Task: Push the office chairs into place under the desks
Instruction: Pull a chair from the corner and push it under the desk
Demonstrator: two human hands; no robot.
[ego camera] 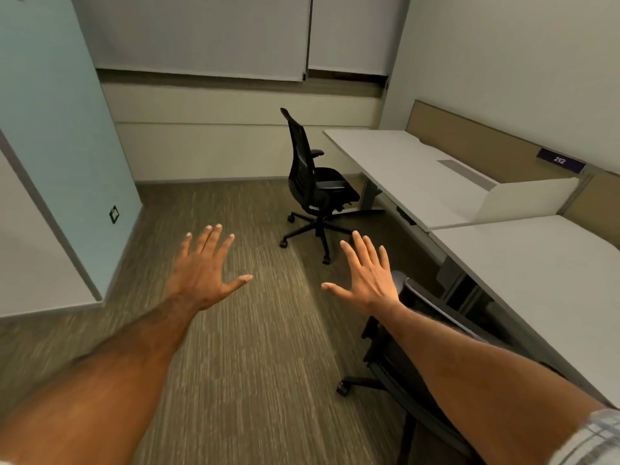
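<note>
A black office chair [313,182] stands on the carpet, pulled out from the far white desk [402,166], its seat facing the desk. A second dark chair [416,330] sits close beside the near white desk [536,273], partly hidden behind my right forearm. My left hand [204,270] and my right hand [365,273] are stretched out in front of me over the carpet, fingers spread, holding nothing and touching neither chair.
A pale blue wall panel [60,135] juts out on the left. Closed window blinds [201,35] run across the back wall. A beige divider [476,142] with a purple number label [559,160] backs the desks. Carpet [235,347] stretches between me and the far chair.
</note>
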